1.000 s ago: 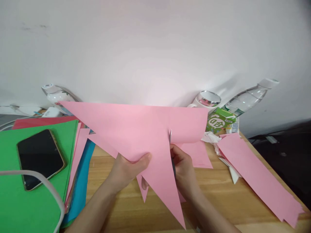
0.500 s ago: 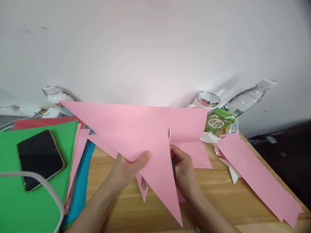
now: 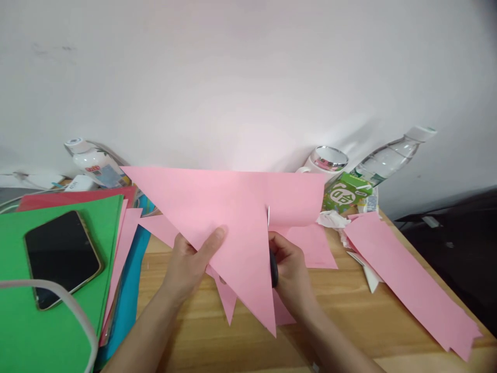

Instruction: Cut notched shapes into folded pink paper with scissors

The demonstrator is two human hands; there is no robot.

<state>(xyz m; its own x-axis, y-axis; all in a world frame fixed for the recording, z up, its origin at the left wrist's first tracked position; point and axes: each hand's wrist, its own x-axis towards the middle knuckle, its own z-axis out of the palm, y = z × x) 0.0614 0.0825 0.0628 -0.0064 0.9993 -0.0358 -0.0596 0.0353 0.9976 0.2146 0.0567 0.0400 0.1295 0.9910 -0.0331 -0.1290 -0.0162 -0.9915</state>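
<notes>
My left hand (image 3: 192, 259) grips a large pink paper sheet (image 3: 229, 207) by its slanted lower edge, thumb on top and fingers underneath. The sheet is held up over the desk, and a cut runs up into it from the bottom right. In my right hand (image 3: 289, 269) is a pair of scissors (image 3: 274, 268) with a dark handle. Its blade tip shows in the cut; most of the blade is hidden by the paper. Right of the cut, the paper curls away. Other pink paper pieces (image 3: 313, 246) lie beneath on the wooden desk.
At left, a phone (image 3: 62, 259) rests on green sheets (image 3: 23, 331), with a pale cable (image 3: 83, 313) in front. A white bottle (image 3: 97, 163) stands behind. At right are a mug (image 3: 326, 160), a green carton (image 3: 345, 192), a clear bottle (image 3: 388, 160) and pink strips (image 3: 411, 285).
The pink sheet's left and bottom tips have drawn in, the left one shifting right and the bottom one up. My left hand has moved slightly left and up; the scissors remain in the cut.
</notes>
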